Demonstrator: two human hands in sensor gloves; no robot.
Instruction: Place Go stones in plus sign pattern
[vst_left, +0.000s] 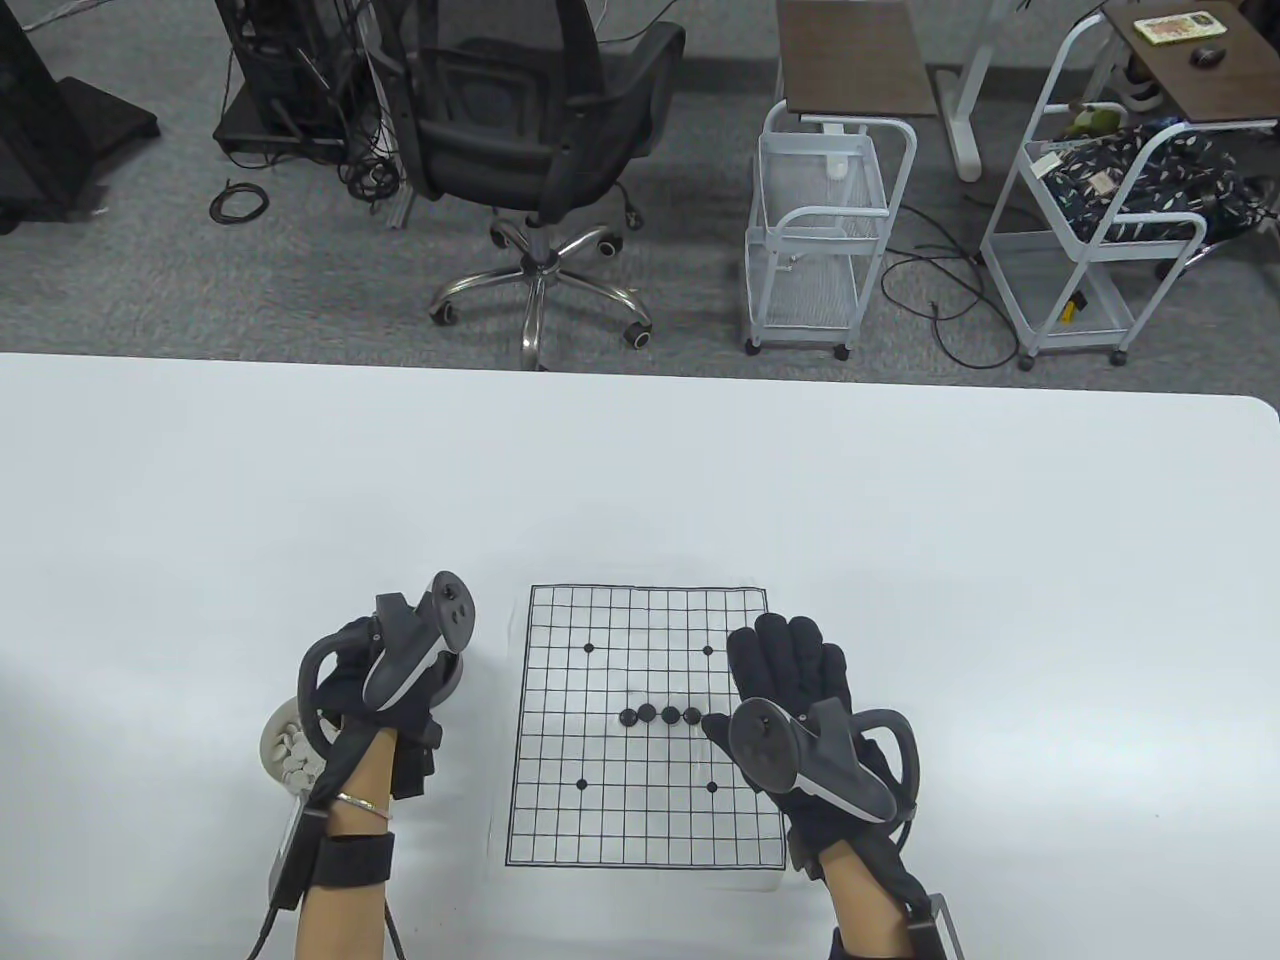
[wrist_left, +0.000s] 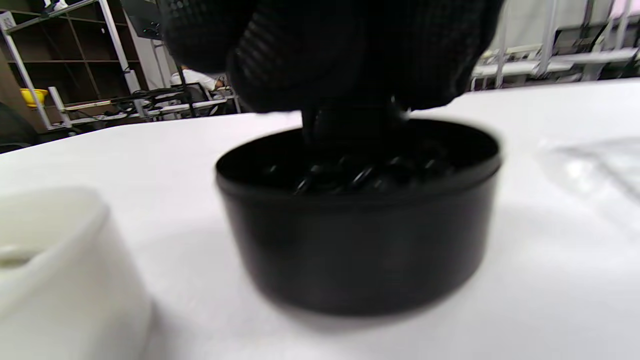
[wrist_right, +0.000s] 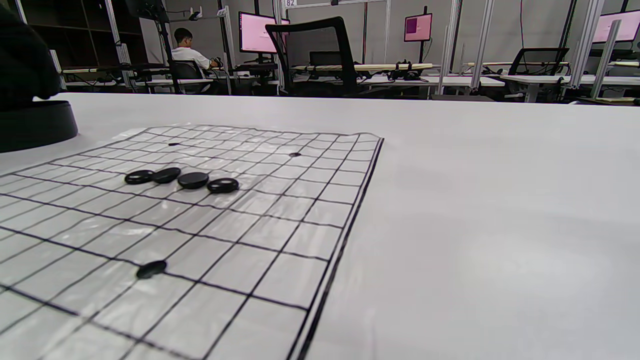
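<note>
A paper Go board lies flat on the white table. Several black stones form a short horizontal row near its centre, also seen in the right wrist view. My right hand lies with straight fingers on the board's right part, its thumb close to the row's right end, holding nothing. My left hand is left of the board over a black bowl of black stones. Its fingertips dip into the bowl. Whether they pinch a stone is hidden.
A white bowl of white stones sits left of the black bowl, close to my left wrist. The table's far edge borders a floor with an office chair and white wire carts.
</note>
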